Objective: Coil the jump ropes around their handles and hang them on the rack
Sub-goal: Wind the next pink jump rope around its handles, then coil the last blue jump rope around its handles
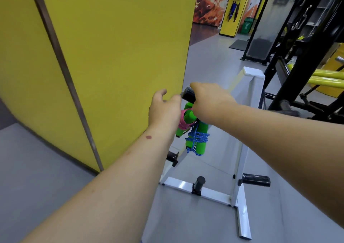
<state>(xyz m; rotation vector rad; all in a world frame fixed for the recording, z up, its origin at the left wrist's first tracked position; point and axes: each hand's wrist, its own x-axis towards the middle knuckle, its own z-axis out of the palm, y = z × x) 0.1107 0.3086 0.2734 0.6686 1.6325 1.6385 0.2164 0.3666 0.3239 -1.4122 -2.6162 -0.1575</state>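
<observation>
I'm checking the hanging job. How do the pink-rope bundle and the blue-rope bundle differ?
The pink-rope bundle sits higher, partly behind the left hand; the blue-rope bundle hangs lower in plain view, away from both hands. The pink one's handles tilt; the blue one's hang nearly upright. Both have green foam handles wound with cord and hang below the same black peg.

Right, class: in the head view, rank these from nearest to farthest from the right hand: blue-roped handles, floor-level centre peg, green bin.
1. Blue-roped handles, just below the right hand.
2. Floor-level centre peg, on the rack's base bar.
3. Green bin, far across the room.
</observation>
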